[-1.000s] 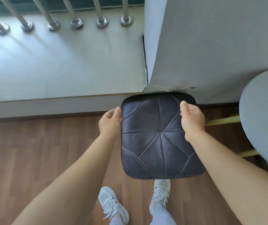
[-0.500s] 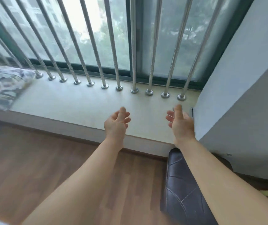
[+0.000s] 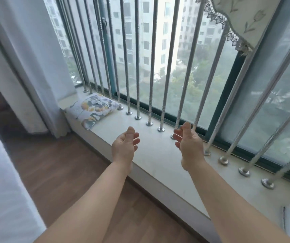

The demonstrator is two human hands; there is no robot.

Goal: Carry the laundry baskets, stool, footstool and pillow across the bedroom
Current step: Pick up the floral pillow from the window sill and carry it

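Observation:
A floral pillow [image 3: 95, 109] with yellow and grey flowers lies at the far left end of the pale window ledge [image 3: 154, 155], against the bars. My left hand [image 3: 124, 148] hovers open over the ledge's front edge, palm turned inward, holding nothing. My right hand [image 3: 189, 144] is raised over the ledge beside it, fingers apart and empty. Both hands are well to the right of the pillow. The dark footstool, stool and laundry baskets are out of view.
Metal bars [image 3: 151, 67] run along the window behind the ledge. A pale curtain [image 3: 31, 67] hangs at the left. White bedding [image 3: 2, 190] fills the lower left. Wood floor [image 3: 56, 169] lies between bed and ledge. A lace-trimmed cloth [image 3: 242, 18] hangs at the top right.
Both hands let go of the dark footstool a second ago and rose empty. My view has swung up and left, so the footstool has left the frame and the pillow is nearer the centre.

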